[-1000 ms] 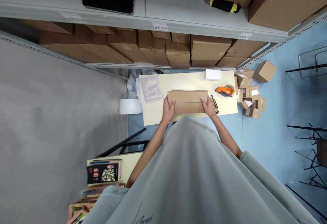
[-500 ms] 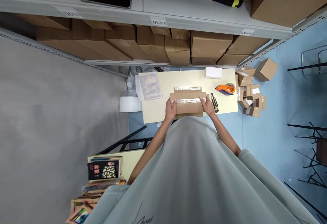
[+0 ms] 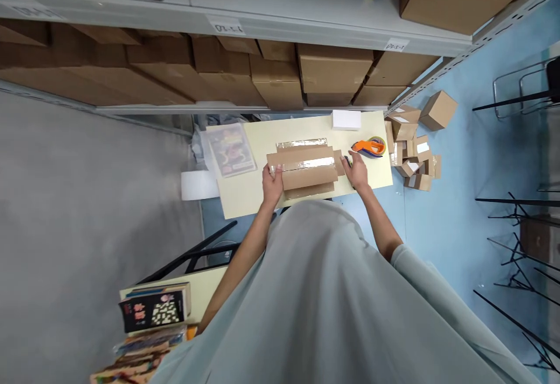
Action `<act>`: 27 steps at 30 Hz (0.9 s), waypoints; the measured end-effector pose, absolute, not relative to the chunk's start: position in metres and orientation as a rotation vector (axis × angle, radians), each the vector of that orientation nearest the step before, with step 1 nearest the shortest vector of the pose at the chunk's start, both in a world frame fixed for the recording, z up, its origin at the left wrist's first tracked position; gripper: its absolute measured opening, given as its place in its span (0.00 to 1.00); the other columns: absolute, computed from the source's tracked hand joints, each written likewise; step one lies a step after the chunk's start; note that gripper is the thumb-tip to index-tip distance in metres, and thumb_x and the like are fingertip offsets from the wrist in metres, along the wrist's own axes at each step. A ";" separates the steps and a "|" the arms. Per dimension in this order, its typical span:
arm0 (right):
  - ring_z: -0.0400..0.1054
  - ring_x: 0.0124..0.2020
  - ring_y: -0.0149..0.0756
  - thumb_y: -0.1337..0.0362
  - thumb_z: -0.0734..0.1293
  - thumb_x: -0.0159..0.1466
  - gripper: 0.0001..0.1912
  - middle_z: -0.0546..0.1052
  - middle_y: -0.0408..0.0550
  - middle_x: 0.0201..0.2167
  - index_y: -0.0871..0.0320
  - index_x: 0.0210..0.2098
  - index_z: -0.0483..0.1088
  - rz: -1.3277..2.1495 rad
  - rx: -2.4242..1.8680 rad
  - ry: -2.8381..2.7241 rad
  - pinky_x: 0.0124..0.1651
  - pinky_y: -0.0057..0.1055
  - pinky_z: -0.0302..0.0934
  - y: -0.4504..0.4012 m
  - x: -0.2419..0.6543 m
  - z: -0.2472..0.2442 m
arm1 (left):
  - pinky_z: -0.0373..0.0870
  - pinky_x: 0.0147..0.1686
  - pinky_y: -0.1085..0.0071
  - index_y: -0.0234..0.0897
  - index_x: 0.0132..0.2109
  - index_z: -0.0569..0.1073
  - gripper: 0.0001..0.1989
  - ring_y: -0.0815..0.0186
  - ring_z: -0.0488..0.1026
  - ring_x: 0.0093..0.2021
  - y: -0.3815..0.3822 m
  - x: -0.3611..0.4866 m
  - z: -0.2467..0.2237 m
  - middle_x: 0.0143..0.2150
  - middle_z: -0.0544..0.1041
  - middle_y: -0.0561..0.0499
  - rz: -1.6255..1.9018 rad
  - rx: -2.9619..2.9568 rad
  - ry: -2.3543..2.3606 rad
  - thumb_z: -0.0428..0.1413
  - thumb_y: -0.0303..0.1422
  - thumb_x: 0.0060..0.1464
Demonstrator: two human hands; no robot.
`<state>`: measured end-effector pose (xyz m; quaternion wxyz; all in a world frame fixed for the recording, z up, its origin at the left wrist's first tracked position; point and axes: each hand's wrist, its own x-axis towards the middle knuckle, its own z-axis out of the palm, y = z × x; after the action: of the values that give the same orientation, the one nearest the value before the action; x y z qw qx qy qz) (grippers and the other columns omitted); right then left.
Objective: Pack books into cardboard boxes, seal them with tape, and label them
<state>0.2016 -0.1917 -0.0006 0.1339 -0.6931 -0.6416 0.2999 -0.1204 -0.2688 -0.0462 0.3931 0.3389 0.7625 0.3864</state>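
Observation:
A flattened-looking cardboard piece (image 3: 306,178) with a strip of shiny tape lies on the pale yellow table (image 3: 236,200), other cardboard flaps showing around it. My left hand (image 3: 272,184) grips its left end, thumb on top. My right hand (image 3: 356,171) is off the cardboard, just beyond its right end and over the spot of a cutter, which it mostly hides; the fingers look apart, and no grip on the cutter shows. An orange tape dispenser (image 3: 365,148) lies just above the right hand.
A plastic-wrapped item (image 3: 231,149) lies on the table's left, a white box (image 3: 346,119) at its far edge. Shelves with cartons (image 3: 335,69) rise beyond. Small boxes (image 3: 417,150) are piled to the right; books (image 3: 153,308) sit lower left.
My right hand has let go of the cardboard's right end and moved right to the cutter. My left hand still holds the cardboard, now slightly tilted. The view has shifted.

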 end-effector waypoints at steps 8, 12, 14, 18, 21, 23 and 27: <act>0.65 0.69 0.67 0.53 0.64 0.76 0.26 0.74 0.75 0.66 0.66 0.65 0.70 0.681 -2.120 -2.122 0.73 0.64 0.55 -0.153 0.317 -0.031 | 0.73 0.71 0.46 0.36 0.62 0.75 0.39 0.46 0.80 0.64 -0.266 -0.118 -0.039 0.62 0.82 0.33 0.964 0.889 1.985 0.53 0.67 0.67; 0.64 0.68 0.66 0.57 0.66 0.74 0.28 0.75 0.80 0.64 0.73 0.65 0.70 0.717 -2.119 -2.235 0.75 0.62 0.50 -0.140 0.327 -0.050 | 0.73 0.70 0.43 0.35 0.61 0.75 0.41 0.44 0.81 0.61 -0.264 -0.114 -0.037 0.59 0.83 0.33 0.952 0.861 2.050 0.54 0.68 0.65; 0.65 0.66 0.65 0.57 0.67 0.74 0.27 0.77 0.79 0.61 0.73 0.64 0.71 0.700 -2.144 -2.255 0.75 0.61 0.49 -0.135 0.326 -0.058 | 0.74 0.69 0.44 0.35 0.61 0.76 0.41 0.45 0.82 0.59 -0.264 -0.112 -0.037 0.56 0.84 0.34 0.949 0.855 2.074 0.53 0.69 0.65; 0.67 0.63 0.62 0.56 0.65 0.76 0.25 0.78 0.76 0.59 0.71 0.62 0.72 0.632 -2.195 -2.309 0.75 0.58 0.51 -0.128 0.322 -0.065 | 0.76 0.66 0.48 0.36 0.58 0.76 0.40 0.47 0.82 0.57 -0.264 -0.111 -0.036 0.54 0.85 0.36 0.945 0.862 2.098 0.53 0.70 0.64; 0.68 0.63 0.60 0.57 0.64 0.76 0.25 0.78 0.76 0.61 0.71 0.63 0.71 0.607 -2.230 -2.370 0.75 0.54 0.52 -0.124 0.319 -0.060 | 0.77 0.66 0.49 0.36 0.58 0.77 0.39 0.47 0.82 0.57 -0.264 -0.110 -0.038 0.54 0.85 0.35 0.949 0.846 2.107 0.54 0.68 0.65; 0.70 0.62 0.59 0.54 0.64 0.77 0.25 0.79 0.73 0.60 0.70 0.62 0.71 0.629 -2.230 -2.385 0.73 0.52 0.55 -0.123 0.315 -0.049 | 0.77 0.66 0.49 0.35 0.58 0.77 0.39 0.47 0.82 0.57 -0.264 -0.110 -0.039 0.54 0.85 0.35 0.968 0.831 2.094 0.54 0.68 0.65; 0.75 0.57 0.60 0.43 0.62 0.78 0.30 0.81 0.67 0.53 0.64 0.60 0.73 0.695 -2.145 -2.244 0.64 0.49 0.66 -0.134 0.299 -0.002 | 0.75 0.67 0.50 0.36 0.59 0.76 0.37 0.48 0.81 0.59 -0.265 -0.111 -0.043 0.57 0.83 0.35 1.019 0.826 2.031 0.55 0.66 0.66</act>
<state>0.2988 -0.1337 -0.0021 -0.0197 -0.6741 -0.7053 0.2183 -0.1107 -0.2646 -0.0425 0.3541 0.3195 0.7855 0.3944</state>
